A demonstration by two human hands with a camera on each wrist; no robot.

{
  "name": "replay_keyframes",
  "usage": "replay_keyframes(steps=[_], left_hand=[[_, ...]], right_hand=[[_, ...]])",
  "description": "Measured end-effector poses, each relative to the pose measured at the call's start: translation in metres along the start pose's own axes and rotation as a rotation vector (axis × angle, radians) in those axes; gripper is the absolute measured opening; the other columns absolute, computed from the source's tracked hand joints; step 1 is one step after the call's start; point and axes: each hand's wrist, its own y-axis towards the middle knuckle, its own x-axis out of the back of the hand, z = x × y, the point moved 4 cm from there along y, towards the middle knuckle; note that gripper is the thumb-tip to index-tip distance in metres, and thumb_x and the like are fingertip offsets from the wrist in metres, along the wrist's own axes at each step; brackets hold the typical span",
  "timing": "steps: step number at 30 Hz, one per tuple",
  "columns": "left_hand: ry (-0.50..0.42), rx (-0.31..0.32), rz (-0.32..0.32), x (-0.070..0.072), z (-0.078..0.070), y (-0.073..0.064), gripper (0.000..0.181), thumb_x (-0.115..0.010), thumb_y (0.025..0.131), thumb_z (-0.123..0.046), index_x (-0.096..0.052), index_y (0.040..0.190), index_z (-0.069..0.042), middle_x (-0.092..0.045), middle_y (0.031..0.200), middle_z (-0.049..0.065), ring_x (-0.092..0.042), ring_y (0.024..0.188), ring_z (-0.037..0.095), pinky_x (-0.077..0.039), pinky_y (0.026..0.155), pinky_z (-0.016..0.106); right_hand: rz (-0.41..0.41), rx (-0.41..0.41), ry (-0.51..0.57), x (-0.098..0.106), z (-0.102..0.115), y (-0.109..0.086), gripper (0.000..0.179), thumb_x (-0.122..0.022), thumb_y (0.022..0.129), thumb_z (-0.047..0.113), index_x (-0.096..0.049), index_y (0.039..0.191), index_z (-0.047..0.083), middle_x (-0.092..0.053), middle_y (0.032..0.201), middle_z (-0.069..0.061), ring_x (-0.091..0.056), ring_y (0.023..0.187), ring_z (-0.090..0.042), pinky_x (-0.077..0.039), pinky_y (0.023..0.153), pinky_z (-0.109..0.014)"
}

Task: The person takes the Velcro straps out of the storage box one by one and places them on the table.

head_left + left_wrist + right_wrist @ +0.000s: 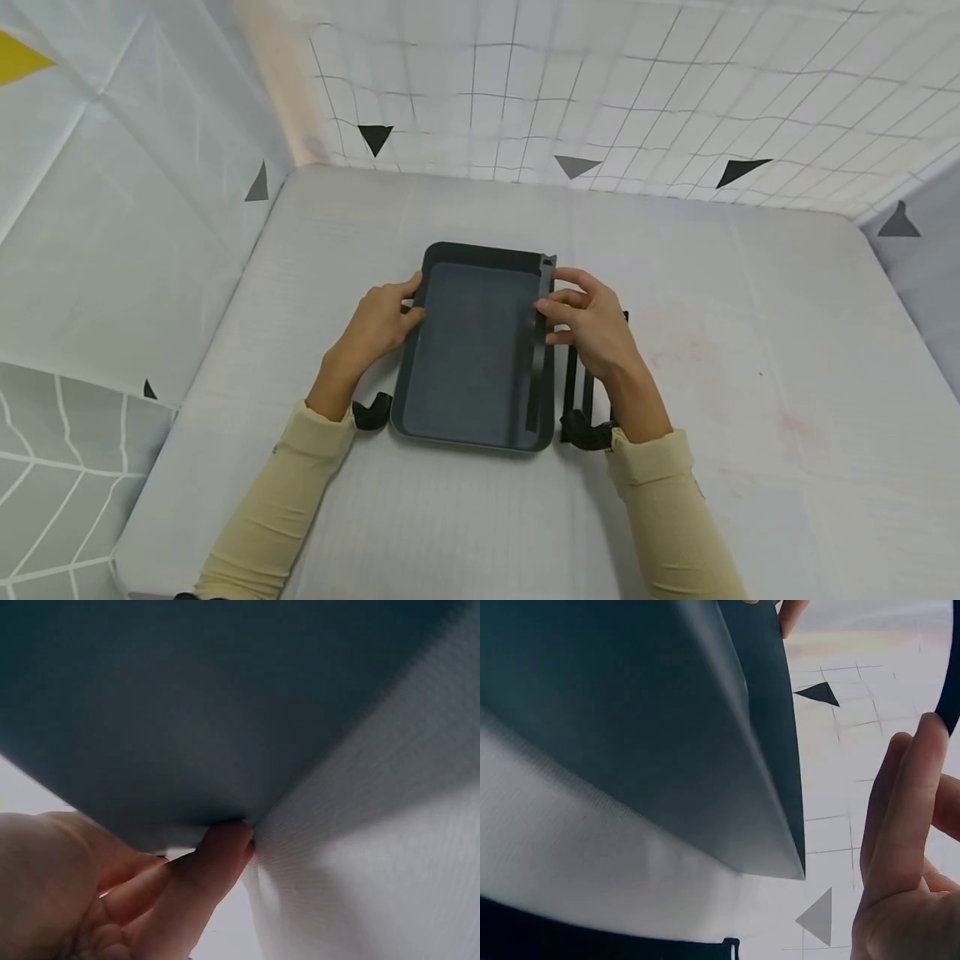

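A dark grey rectangular tray (472,358) with raised walls lies on the white table, its long sides running away from me. My left hand (375,325) grips its left wall near the far end, thumb at the rim. In the left wrist view, fingers (217,862) touch the lower edge of the tray wall (165,735). My right hand (592,321) pinches a long dark strip (537,367) with a notched far end, over the tray's right side. The right wrist view shows this strip (952,682) at the fingertips, apart from the tray wall (705,780).
More dark strips (572,392) lie on the table right of the tray, partly under my right hand and wrist. A white grid-patterned backdrop (525,92) with dark triangles rises behind the table (750,417). A pale sheet (135,217) hangs at left.
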Motion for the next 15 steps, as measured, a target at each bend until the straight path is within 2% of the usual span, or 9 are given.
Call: replay_keyframes(steps=[4,10,15], left_hand=[[-0.004,-0.007,-0.007,0.0,-0.001,0.0,0.061,-0.062,0.098,-0.01,-0.034,0.152,-0.003,-0.044,0.146,0.02,-0.062,0.114,0.034,-0.055,0.085,0.042],[-0.007,-0.011,-0.01,0.0,-0.001,-0.001,0.061,-0.062,0.098,-0.009,-0.033,0.152,-0.002,-0.045,0.146,0.021,-0.062,0.114,0.035,-0.055,0.084,0.042],[-0.006,-0.016,-0.01,-0.001,-0.001,-0.001,0.061,-0.061,0.098,-0.008,-0.033,0.152,-0.001,-0.044,0.146,0.022,-0.062,0.114,0.036,-0.054,0.086,0.043]], right_hand=[[-0.004,-0.002,-0.002,0.005,-0.004,-0.003,0.057,-0.064,0.096,0.005,-0.04,0.148,0.005,-0.065,0.103,-0.01,-0.067,0.081,-0.016,-0.058,0.064,-0.029],[-0.025,-0.01,-0.01,0.013,-0.012,-0.007,0.057,-0.064,0.096,0.005,-0.04,0.147,0.003,-0.066,0.097,-0.003,-0.068,0.083,-0.015,-0.058,0.064,-0.029],[-0.028,-0.001,0.006,0.016,-0.013,-0.008,0.056,-0.064,0.096,0.004,-0.04,0.147,0.003,-0.066,0.096,-0.002,-0.068,0.082,-0.014,-0.058,0.062,-0.028]])
